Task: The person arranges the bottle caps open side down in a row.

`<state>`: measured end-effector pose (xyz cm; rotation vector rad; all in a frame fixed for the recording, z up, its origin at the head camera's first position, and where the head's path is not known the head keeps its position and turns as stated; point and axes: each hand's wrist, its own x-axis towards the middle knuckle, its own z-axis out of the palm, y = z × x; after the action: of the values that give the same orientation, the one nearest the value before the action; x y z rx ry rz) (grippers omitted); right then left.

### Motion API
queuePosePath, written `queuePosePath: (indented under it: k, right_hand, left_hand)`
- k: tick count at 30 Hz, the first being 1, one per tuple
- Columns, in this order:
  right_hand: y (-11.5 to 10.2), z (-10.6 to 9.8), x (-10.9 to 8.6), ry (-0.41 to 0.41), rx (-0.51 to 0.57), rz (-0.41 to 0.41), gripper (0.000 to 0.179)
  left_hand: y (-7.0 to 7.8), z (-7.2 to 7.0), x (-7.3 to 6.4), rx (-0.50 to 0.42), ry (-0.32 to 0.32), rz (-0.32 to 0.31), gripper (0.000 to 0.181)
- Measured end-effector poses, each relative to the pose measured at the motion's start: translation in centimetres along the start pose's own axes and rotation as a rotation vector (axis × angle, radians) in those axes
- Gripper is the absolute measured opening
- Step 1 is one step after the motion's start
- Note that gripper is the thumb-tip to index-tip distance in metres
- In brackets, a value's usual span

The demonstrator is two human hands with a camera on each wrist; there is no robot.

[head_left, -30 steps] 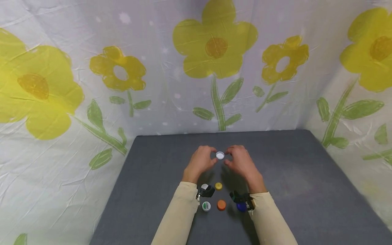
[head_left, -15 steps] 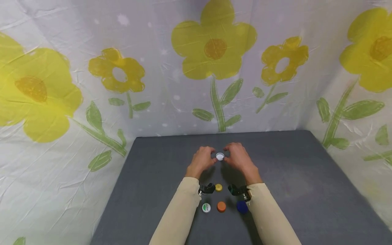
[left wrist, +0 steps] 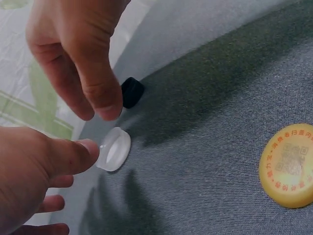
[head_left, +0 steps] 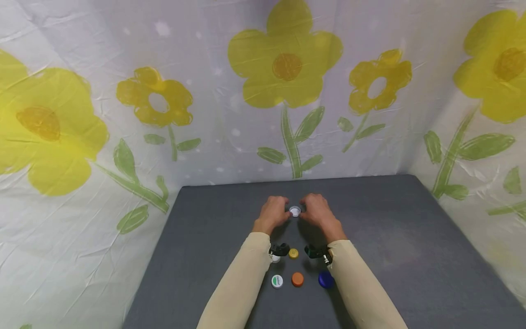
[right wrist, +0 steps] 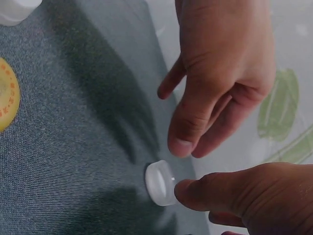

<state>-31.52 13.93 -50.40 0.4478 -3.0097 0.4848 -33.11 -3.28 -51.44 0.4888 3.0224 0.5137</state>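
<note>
A white bottle cap (head_left: 295, 211) lies open side up between my hands, far back on the grey table. My left hand (head_left: 271, 214) is at its left, my right hand (head_left: 317, 211) at its right, both with bent, spread fingers and thumbs toward it. In the left wrist view my left thumb meets the edge of the cap (left wrist: 116, 149); in the right wrist view my right thumb overlaps the cap (right wrist: 160, 182). Whether either truly touches it, I cannot tell. A dark cap (left wrist: 132, 92) shows beside the right fingertips in the left wrist view; the head view does not show it.
Nearer me lie a yellow cap (head_left: 293, 253), a partly hidden white cap (head_left: 276, 258), a white cap with a green mark (head_left: 277, 281), an orange cap (head_left: 297, 279) and a blue cap (head_left: 326, 279). A flower-printed curtain (head_left: 230, 137) stands behind the table (head_left: 390, 256).
My right hand has come a little closer to the white cap, and my left has shifted slightly right. The forearms have moved forward, uncovering more of the blue cap. The caps keep their places.
</note>
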Motion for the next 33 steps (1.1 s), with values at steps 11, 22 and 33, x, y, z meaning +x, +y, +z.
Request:
queuePosePath:
  k: [11, 22, 33]
  right_hand:
    - [0.2, 1.1, 0.7, -0.053, -0.072, 0.055, 0.040]
    - [0.4, 2.1, 0.8, -0.063, -0.042, 0.098, 0.028]
    - [0.3, 1.7, 0.7, -0.014, -0.051, 0.066, 0.026]
  left_hand:
    - [0.1, 2.0, 0.5, 0.094, -0.085, -0.065, 0.043]
    - [0.1, 2.8, 0.3, 0.046, -0.008, -0.076, 0.030]
    - [-0.2, 2.0, 0.2, -0.025, 0.012, -0.055, 0.022]
